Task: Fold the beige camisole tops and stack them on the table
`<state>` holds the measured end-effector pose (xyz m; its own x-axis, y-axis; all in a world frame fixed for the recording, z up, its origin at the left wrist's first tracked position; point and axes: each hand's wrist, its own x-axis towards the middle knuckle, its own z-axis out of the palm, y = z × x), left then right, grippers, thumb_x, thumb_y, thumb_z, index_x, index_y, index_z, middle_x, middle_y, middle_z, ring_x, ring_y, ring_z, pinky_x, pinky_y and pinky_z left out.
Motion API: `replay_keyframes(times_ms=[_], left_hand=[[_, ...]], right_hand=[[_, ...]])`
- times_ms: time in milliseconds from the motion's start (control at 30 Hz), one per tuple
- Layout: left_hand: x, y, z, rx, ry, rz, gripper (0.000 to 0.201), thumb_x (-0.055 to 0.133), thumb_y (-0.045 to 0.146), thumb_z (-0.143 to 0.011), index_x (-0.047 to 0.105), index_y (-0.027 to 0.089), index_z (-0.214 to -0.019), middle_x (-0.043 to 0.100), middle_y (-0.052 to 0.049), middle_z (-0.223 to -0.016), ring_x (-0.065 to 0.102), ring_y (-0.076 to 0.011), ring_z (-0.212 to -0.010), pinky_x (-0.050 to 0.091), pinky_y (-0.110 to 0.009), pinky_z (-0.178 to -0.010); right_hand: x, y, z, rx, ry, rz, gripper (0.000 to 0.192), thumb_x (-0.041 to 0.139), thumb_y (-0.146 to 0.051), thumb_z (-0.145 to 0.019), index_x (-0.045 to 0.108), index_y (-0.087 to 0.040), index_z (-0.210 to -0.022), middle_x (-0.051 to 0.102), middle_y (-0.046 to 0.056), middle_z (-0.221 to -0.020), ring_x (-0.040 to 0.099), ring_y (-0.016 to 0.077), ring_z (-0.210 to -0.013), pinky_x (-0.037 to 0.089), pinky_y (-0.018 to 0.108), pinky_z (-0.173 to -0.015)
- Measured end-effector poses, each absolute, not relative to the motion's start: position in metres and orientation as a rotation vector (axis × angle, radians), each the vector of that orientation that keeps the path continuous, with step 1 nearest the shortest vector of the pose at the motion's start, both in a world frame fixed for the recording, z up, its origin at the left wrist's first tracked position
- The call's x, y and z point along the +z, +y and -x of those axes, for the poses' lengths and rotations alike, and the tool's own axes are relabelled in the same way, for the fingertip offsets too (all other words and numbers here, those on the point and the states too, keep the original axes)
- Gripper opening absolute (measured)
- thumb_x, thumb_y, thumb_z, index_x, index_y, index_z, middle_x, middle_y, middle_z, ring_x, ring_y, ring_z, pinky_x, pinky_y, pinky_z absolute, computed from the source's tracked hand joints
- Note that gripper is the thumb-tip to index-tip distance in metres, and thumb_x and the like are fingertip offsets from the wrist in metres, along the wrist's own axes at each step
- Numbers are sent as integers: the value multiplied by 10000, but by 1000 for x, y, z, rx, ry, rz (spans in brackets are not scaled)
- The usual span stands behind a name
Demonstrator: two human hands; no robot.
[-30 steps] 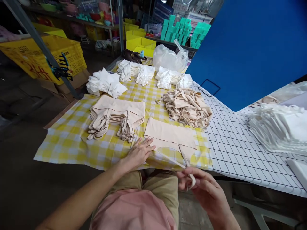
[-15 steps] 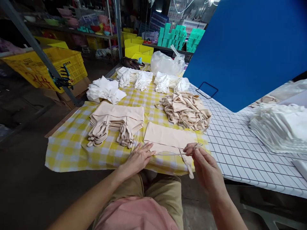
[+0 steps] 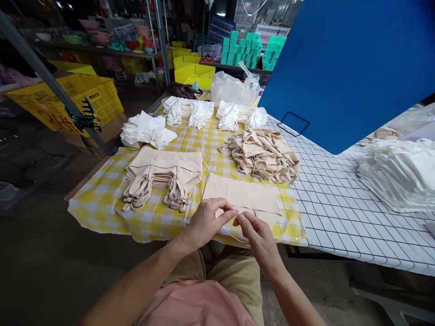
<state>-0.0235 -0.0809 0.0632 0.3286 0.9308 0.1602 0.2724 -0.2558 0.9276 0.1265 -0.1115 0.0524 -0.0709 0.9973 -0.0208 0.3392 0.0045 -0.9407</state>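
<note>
1. In the lower middle of the frame I see the left hand (image 3: 205,222) and the right hand (image 3: 256,235) meeting fingertip to fingertip at the near edge of the worktop (image 3: 340,217).
2. The fingers of both hands are pinched together on a thin beige strap (image 3: 234,213); a loop of it hangs just below the hands.
3. The strap belongs to a flat beige cloth piece (image 3: 241,194) that lies on the yellow checked cloth (image 3: 102,199), directly above the hands in the picture.
4. Left of that piece, at centre left, sits a neat stack of beige pieces (image 3: 166,170) with its straps trailing toward the near edge.
5. To the upper right of the flat piece, a loose heap of beige pieces (image 3: 263,156) lies at the edge of the checked cloth, where the white gridded surface begins.
6. Further up the frame, bundles of white cloth (image 3: 190,111) lie in a row, with a clear plastic bag (image 3: 233,88) behind them.
7. At the right edge, a stack of white fabric (image 3: 401,174) rests on the gridded surface.
8. A blue panel (image 3: 350,63) fills the upper right; a yellow crate (image 3: 68,99) stands at the upper left.
</note>
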Motion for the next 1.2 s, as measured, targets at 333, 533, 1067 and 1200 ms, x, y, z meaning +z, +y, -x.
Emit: replay_keyframes(times_ms=[333,533,1067,1200], left_hand=[[47,-70,25,732,1046,-1338,211,501,320,-707,505,156,-575,515,25,-528,473,-106,-548,378,-224,-584],[27,-58,27,570,959,-1394,203,404,284,-762,455,171,-601,469,35,-512,465,-110,-525,393,-238,-592],[-26,-9,8,506,1229,-2630,110,494,146,-831,600,150,-861,565,-54,-897,515,-185,-894,446,-296,-777],[-29,-3,7,560,1274,-2484,102,529,183,-830,627,164,-812,573,-39,-861,513,-177,-897,441,-288,-781]], right_hand=[[34,-114,-125,447,-1893,1457,236,438,-317,-851,642,-221,-922,565,-1,-556,474,115,-482,334,222,-507],[24,-97,-132,407,-2000,1365,268,416,-280,-875,666,-218,-802,595,33,-628,535,144,-591,365,242,-584],[-16,-30,-152,716,-1845,1644,152,494,-261,-746,605,-187,-672,604,36,-689,548,167,-655,391,270,-632],[-15,-26,-150,702,-1913,1692,153,487,-254,-772,607,-185,-710,638,45,-712,560,170,-662,383,261,-629]])
